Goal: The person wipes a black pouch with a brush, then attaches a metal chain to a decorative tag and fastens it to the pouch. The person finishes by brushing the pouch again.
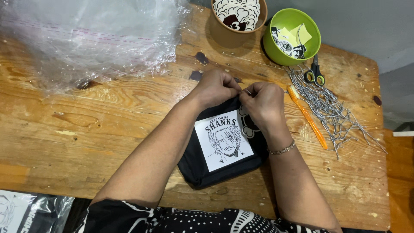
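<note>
A folded black garment (202, 166) lies on the wooden table (95, 129), with a white square card showing a drawn face (223, 140) on top. My left hand (215, 87) and my right hand (264, 105) meet at the garment's far edge, fingers pinched together on something small there. What they pinch is too small to make out. A bracelet sits on my right wrist.
A heap of clear plastic bags (90, 36) covers the far left. A brown cup (238, 21) and a green bowl (292, 36) of stickers stand at the back. Scissors (316, 71), an orange toothbrush (307, 115) and several black-and-white cords (334, 110) lie at the right.
</note>
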